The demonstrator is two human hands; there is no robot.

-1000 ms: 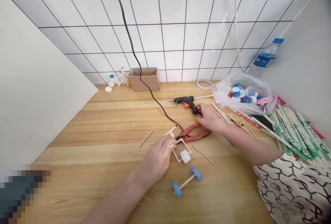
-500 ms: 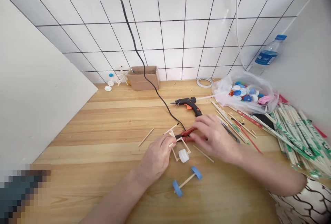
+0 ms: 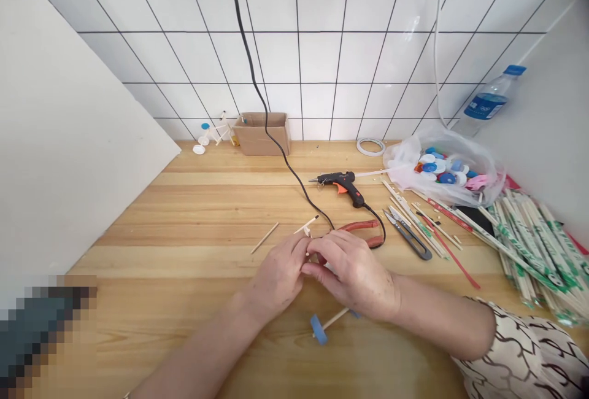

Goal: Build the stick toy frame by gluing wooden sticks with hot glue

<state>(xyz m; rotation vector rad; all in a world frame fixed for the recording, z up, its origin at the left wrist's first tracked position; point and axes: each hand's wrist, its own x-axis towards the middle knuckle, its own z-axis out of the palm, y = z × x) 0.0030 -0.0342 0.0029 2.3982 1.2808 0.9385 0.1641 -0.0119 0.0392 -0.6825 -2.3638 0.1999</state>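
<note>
Near edge: our patterned sleeve (image 3: 534, 350) sits bottom right, cut off by the picture edge. A pixelated patch (image 3: 41, 325) bottom left is unreadable. Both our forearms come in low and converge mid-tabletop (image 3: 184, 276).

An axle (image 3: 329, 322) with a blue cap wheel lies flat just below our right wrist. One wheel shows; the far end is hidden under the hand.

Left hand (image 3: 280, 273): palm down, fingers curled, grip pressed together on the small stick frame (image 3: 307, 234). The frame sits between our two hands, just above the tabletop. Only a stick tip or two pokes out above the fingers; both hands cover the rest.

Right hand (image 3: 356, 273): back of the hand up, fingers bent in toward the left hand and meeting it at the frame. We cannot tell whether that grip pinches the frame or only rests on it, as the fingertips are hidden.

Just behind the right hand are red pliers (image 3: 363, 226), handles showing, nose hidden. A loose stick (image 3: 264, 237) lies left of them and black snips (image 3: 409, 233) right.

Further back:
- a glue gun (image 3: 343, 181), on its side, its black cord (image 3: 276, 147) running up the tiles
- a chopstick pile (image 3: 529, 233) far right, partly cut off
- a bag of bottle caps (image 3: 442, 169)
- a tape roll (image 3: 372, 146)

At the wall:
- a cardboard box (image 3: 264, 135)
- a small stick model (image 3: 214, 135), too small to make out in detail
- a water bottle (image 3: 490, 101), right
- a white board (image 3: 69, 141), leaning left
</note>
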